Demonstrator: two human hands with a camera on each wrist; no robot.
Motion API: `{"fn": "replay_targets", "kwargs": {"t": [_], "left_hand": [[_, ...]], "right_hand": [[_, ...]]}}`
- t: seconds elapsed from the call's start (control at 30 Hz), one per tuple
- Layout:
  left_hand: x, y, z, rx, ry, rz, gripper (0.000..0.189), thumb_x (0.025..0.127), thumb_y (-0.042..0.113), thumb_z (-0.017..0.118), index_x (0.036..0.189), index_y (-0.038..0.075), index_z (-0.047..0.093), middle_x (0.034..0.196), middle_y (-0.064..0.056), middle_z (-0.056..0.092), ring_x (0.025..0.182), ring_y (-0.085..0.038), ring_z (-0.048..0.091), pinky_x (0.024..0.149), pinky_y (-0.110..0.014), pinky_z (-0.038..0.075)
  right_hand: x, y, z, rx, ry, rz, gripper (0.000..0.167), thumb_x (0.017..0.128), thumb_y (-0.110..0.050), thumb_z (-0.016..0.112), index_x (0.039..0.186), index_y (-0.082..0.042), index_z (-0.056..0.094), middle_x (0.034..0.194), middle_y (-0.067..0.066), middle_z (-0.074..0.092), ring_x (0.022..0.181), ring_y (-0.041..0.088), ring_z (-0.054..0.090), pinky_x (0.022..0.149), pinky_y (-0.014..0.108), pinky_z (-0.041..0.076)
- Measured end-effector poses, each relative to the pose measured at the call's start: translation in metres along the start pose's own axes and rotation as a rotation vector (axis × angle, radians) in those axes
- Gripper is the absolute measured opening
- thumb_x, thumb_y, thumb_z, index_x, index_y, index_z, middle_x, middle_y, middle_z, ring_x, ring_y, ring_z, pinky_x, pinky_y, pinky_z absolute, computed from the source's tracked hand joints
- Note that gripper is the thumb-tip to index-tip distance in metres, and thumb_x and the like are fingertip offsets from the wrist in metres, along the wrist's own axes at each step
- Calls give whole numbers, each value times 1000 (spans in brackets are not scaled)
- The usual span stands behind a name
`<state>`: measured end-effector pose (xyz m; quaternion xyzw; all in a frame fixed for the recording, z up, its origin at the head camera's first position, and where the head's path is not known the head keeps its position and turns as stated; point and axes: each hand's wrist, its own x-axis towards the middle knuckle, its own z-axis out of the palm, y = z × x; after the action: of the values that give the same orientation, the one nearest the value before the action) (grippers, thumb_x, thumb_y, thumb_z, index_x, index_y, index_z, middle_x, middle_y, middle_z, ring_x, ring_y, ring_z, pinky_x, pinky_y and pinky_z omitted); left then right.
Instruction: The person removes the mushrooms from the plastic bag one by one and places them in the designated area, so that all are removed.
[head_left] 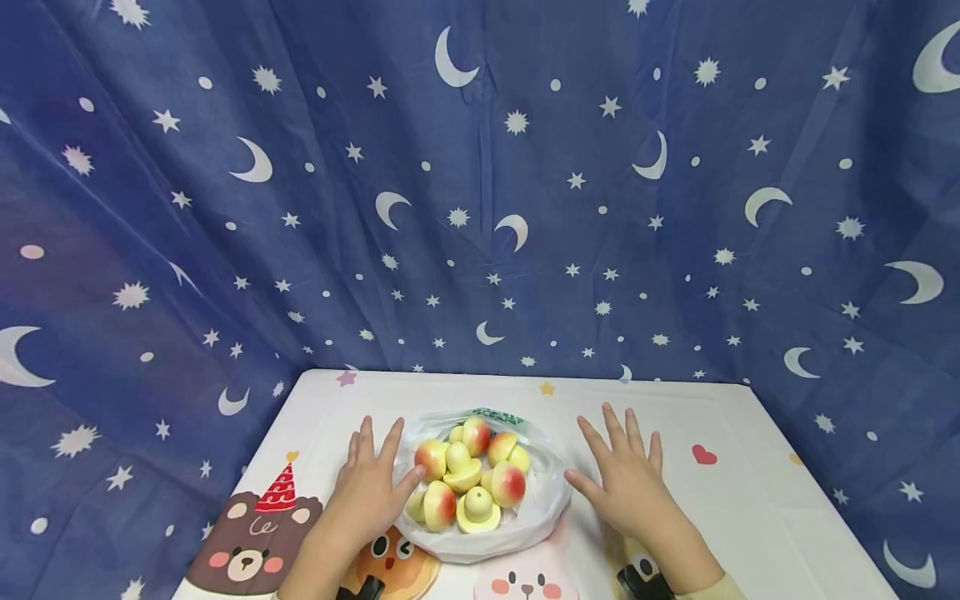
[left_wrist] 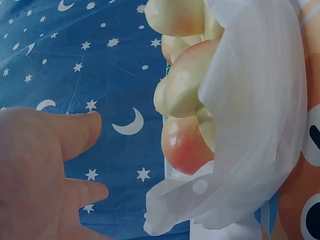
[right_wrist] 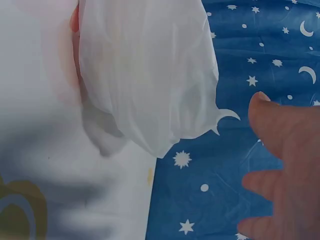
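Note:
In the head view, a white plastic bag point(head_left: 551, 508) lies rolled open on the table. It holds several mushroom-shaped pieces point(head_left: 508, 484) with red-and-yellow rounded caps and pale yellow stems. My left hand point(head_left: 369, 493) is at the bag's left side, fingers spread, its thumb close to the rim; I cannot tell whether it touches. On the other side my right hand point(head_left: 633, 483) is held with fingers spread, its thumb a little apart from the bag. Neither hand holds anything. The left wrist view shows caps point(left_wrist: 187, 142) above the bag's edge; in the right wrist view the bag point(right_wrist: 150, 70) hides most of them.
A white tablecloth point(head_left: 750, 517) with printed cartoon animals covers the table. Behind and beside it hangs a dark blue curtain point(head_left: 480, 250) with moons and stars. Black wrist straps point(head_left: 643, 583) show at the bottom edge.

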<state>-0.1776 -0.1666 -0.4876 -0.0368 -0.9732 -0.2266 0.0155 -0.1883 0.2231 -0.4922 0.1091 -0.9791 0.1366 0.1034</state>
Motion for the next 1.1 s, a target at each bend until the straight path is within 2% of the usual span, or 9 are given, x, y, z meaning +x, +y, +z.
{"fn": "replay_targets", "kwargs": {"t": [0.1,0.3,0.47,0.6,0.73,0.97,1.1], "left_hand": [[-1,0,0,-24,0,9,81,104,48,65,171,17,31,173,-41,9,157,-66,21,117,-80,36],[0,-3,-1,-99,-28,-9,77,103,41,67,170,22,33,174,-37,9,158,-63,22,118,-79,36],[1,-6,0,-161,-56,2,75,102,37,70,168,27,37,174,-36,10,155,-64,29,116,-80,38],[3,-11,3,-212,-74,9,73,101,35,72,167,29,40,174,-35,13,152,-64,35,115,-80,40],[5,-16,5,-262,-94,2,74,98,34,75,164,31,44,174,-33,16,150,-63,40,113,-80,41],[7,-23,10,-347,-132,-30,73,95,28,78,162,32,48,174,-28,20,149,-60,44,114,-79,40],[7,-26,12,-374,-155,-36,73,95,27,80,160,32,49,173,-26,23,149,-59,43,115,-80,38]], "right_hand": [[2,-1,2,20,12,-27,82,95,-57,73,163,-21,48,176,23,27,162,58,17,118,90,11],[5,-5,5,102,37,-89,78,92,-49,78,159,-19,53,175,21,32,161,56,23,119,86,18],[5,-7,7,150,68,-139,76,89,-43,82,156,-18,57,174,20,35,160,53,27,120,80,24],[5,-10,9,181,81,-175,76,88,-39,84,156,-19,58,173,18,38,160,50,29,118,79,29],[5,-15,12,211,69,-193,75,88,-38,84,156,-21,58,173,17,39,160,49,31,116,81,32],[5,-21,17,293,13,-203,74,88,-35,86,156,-23,58,174,10,37,160,43,32,120,78,32],[6,-24,21,364,8,-222,73,86,-30,88,153,-23,60,172,9,40,157,41,37,119,75,38]]}}
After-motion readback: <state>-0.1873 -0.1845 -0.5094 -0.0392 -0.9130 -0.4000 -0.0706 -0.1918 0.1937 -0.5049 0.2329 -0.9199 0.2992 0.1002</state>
